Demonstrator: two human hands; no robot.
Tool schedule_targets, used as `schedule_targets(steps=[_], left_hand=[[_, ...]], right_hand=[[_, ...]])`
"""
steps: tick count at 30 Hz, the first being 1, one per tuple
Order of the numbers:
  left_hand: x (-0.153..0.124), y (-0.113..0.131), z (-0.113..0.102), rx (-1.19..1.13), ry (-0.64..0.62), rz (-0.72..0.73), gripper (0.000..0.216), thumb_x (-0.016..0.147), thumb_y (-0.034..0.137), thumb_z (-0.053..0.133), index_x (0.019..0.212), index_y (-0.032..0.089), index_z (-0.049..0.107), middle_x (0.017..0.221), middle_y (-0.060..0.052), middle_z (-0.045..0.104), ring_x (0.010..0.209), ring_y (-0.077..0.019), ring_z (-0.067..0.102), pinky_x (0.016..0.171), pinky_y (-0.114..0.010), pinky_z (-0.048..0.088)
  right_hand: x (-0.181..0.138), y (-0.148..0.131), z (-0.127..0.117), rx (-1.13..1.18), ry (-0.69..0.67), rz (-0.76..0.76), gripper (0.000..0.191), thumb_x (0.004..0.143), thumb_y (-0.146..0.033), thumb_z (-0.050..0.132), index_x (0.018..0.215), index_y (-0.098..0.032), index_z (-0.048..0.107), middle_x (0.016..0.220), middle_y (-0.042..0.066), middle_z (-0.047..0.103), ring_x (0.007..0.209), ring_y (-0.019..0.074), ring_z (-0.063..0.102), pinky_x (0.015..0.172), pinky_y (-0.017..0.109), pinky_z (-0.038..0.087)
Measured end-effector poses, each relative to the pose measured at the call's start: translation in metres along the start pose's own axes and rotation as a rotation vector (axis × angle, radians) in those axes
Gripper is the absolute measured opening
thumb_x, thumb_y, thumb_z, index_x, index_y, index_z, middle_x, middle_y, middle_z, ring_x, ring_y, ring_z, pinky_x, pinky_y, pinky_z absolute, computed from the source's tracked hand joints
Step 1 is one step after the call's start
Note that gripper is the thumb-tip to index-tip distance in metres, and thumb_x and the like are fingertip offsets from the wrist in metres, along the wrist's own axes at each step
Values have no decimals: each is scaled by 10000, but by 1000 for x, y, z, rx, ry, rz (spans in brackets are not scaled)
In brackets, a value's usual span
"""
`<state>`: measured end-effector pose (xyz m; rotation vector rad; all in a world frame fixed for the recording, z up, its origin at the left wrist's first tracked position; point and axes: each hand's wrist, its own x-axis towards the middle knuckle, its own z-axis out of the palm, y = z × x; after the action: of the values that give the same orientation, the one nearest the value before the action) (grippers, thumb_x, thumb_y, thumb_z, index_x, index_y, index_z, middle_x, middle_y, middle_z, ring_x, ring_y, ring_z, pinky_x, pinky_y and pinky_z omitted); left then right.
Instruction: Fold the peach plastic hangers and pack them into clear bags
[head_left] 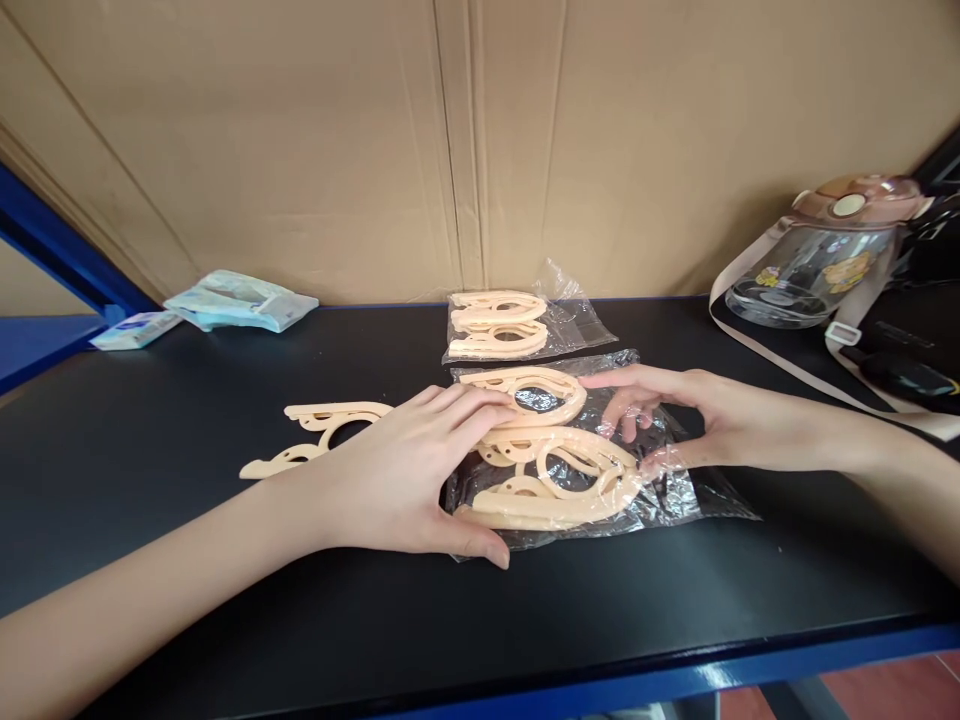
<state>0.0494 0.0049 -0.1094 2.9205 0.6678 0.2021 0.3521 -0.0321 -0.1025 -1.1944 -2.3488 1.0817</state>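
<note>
Peach plastic hanger pieces [551, 470] lie partly inside a clear plastic bag [675, 495] on the black tabletop [225, 600]. My left hand [405, 475] rests on the left end of these pieces, fingers stretched over the top one and thumb under the bottom one. My right hand [675, 415] reaches in from the right, fingers spread on the bag and touching the pieces through it. A loose peach piece [315, 435] lies just left of my left hand. Behind, a second sealed bag of peach pieces [499, 325] lies flat.
Pale blue tissue packets [240, 300] and a smaller packet [135, 330] lie at the back left. A clear water bottle with a strap [817, 265] and dark items [907, 370] sit at the right. Cardboard [480, 140] lines the back; blue edging [675, 680] marks the front.
</note>
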Motion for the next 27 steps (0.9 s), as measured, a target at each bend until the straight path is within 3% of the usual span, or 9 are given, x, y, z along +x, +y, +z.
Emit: schedule_targets(steps=[9, 19, 24, 27], left_hand=[[1, 2, -1, -4, 4, 2, 763, 741, 624, 676, 1321, 188, 443, 1347, -99, 513, 1218, -298, 475, 987, -398, 408], [2, 0, 2, -2, 22, -12, 748, 717, 563, 714, 1303, 180, 451, 1328, -102, 521, 1213, -306, 473, 984, -407, 411], [1, 2, 4, 8, 31, -14, 762, 732, 566, 701, 1326, 169, 438, 1315, -106, 522, 1215, -302, 462, 987, -399, 403], [0, 2, 3, -2, 16, 0, 767, 757, 585, 673, 1345, 165, 417, 1337, -114, 506, 1229, -305, 447, 1001, -410, 391]], right_hand=[[7, 9, 17, 115, 85, -60, 718, 784, -354, 724, 1421, -276, 403, 1085, 48, 675, 992, 207, 632, 907, 419, 504], [10, 2, 21, 114, 62, -105, 594, 846, -343, 654, 1394, -261, 440, 1189, 64, 647, 1061, 204, 610, 955, 415, 474], [9, 4, 26, 23, 60, -141, 800, 727, -380, 770, 1423, -323, 380, 1304, 41, 586, 1176, 224, 554, 1008, 408, 429], [11, 7, 28, -6, 104, -152, 793, 735, -378, 765, 1423, -348, 372, 1254, 17, 619, 1133, 201, 580, 982, 371, 443]])
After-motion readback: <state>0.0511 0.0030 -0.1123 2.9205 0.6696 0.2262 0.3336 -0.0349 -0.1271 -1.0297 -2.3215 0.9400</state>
